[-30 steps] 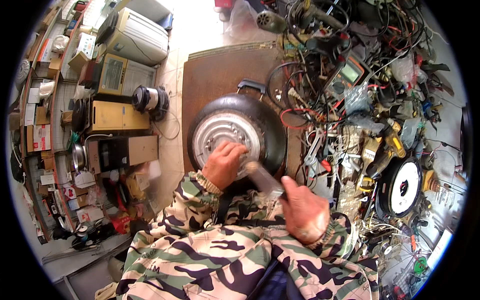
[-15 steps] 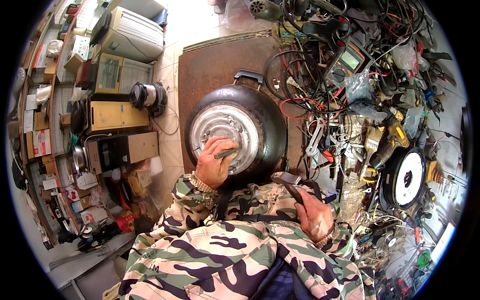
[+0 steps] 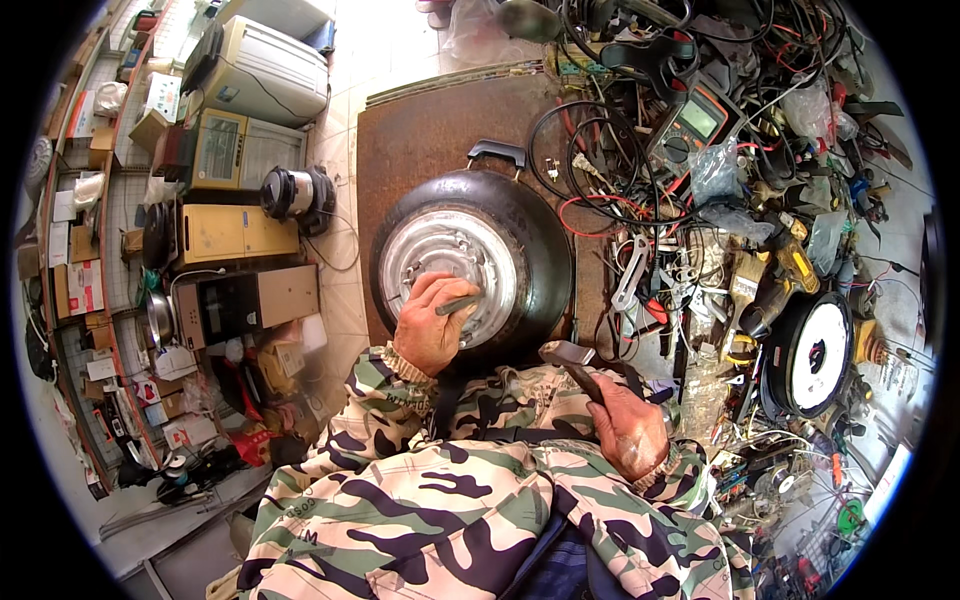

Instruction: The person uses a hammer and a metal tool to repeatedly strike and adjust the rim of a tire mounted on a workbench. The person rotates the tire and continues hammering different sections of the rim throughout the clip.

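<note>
A large dark pan (image 3: 540, 262) lies bottom up in front of me, with a side handle at its far edge. Its round silvery metal base (image 3: 425, 240) has raised rings and looks worn. My left hand (image 3: 428, 330) is closed around a short dark metal bar (image 3: 457, 304), perhaps a chisel; its working end is hidden by my fingers over the base. To the right, my right hand (image 3: 630, 435) grips a hammer (image 3: 568, 354) by its handle, the head raised near the pan's lower right edge, apart from the pan.
Under the pan is a rusty brown board (image 3: 400, 130). Along its right side lie heaped tools and cables, with a multimeter (image 3: 692, 122), a cordless drill (image 3: 780, 280) and a black-and-white round part (image 3: 812, 355). Boxes and appliances, one a yellow cabinet (image 3: 240, 232), line the left.
The hammer in my right hand has shifted slightly, its head tilting a little up and left. My left hand and the pan stay almost in place.
</note>
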The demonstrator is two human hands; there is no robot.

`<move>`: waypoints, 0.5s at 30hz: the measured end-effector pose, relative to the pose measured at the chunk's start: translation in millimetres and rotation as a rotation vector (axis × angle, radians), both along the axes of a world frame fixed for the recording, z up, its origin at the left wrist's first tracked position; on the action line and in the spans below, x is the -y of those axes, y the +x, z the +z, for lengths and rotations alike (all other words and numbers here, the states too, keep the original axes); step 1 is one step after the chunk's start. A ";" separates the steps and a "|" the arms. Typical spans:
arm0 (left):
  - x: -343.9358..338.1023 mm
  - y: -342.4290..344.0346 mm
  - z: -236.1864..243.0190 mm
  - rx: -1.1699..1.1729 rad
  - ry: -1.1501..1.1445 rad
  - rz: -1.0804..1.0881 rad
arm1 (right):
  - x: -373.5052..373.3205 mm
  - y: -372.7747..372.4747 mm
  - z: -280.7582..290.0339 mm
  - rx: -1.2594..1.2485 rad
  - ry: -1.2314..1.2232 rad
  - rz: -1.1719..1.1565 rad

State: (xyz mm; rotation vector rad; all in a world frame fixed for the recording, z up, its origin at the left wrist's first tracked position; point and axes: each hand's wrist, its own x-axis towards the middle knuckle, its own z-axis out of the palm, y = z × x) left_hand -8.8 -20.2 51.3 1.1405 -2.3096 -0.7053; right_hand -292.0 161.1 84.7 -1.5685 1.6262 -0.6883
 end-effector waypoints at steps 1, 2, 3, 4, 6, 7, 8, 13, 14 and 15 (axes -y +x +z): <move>0.3 -0.1 0.0 0.002 0.001 0.000 | 0.8 0.0 0.7 0.001 -0.001 -0.001; -0.2 0.2 -0.3 0.005 0.002 0.003 | 1.5 0.0 0.8 0.001 -0.002 0.000; -0.6 0.1 0.0 0.007 0.006 0.006 | 1.9 0.0 0.8 0.002 -0.004 0.000; -0.8 0.0 0.5 0.009 0.011 0.009 | 1.8 0.0 0.6 0.001 -0.002 0.002; 0.0 -1.9 4.1 0.010 0.003 0.008 | 1.4 0.0 0.8 -0.003 0.002 0.002; 0.2 -2.4 5.2 0.010 -0.001 0.007 | 1.0 0.2 0.4 -0.002 0.000 0.000; 0.6 -2.3 4.5 0.009 0.004 0.008 | 1.5 0.2 0.0 0.000 0.001 -0.002; 0.4 -0.2 0.8 0.007 0.006 0.004 | 1.3 0.2 -2.2 -0.005 -0.003 -0.005; 0.5 -0.3 1.3 0.009 0.009 0.002 | 0.9 0.5 -2.7 -0.007 -0.006 -0.007; 0.7 -0.6 2.3 0.011 0.011 0.000 | 0.7 0.7 -3.0 -0.009 -0.009 -0.009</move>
